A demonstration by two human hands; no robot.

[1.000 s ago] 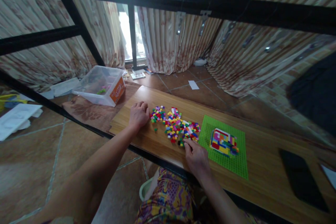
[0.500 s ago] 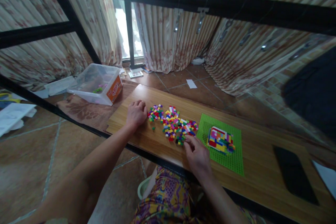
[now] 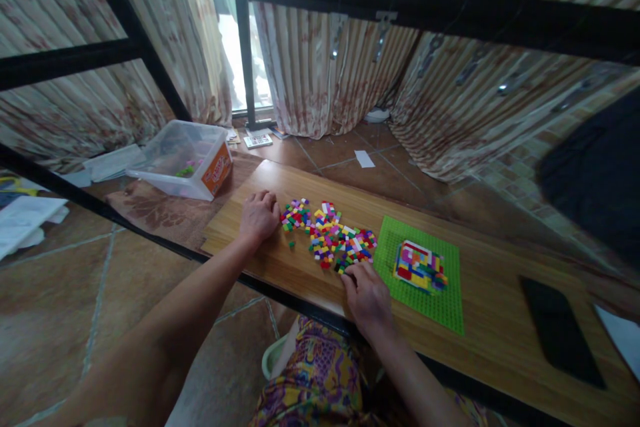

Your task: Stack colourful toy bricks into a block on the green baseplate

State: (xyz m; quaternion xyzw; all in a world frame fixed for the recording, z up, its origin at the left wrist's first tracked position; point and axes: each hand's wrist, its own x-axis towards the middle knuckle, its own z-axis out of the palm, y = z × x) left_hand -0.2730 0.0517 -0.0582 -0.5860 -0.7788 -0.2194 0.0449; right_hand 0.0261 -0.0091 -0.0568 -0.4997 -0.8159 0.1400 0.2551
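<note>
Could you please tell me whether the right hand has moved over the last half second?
Yes: judged against the green baseplate, the right hand has shifted slightly leftward in the view.

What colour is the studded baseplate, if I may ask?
The baseplate is bright green; head view.

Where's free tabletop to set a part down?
Wooden tabletop: bare patch between the green baseplate and black slab. Another at the far-left corner, beyond the left hand. Crowded: left hand to baseplate, filled with loose bricks, right hand at their near edge.
</note>
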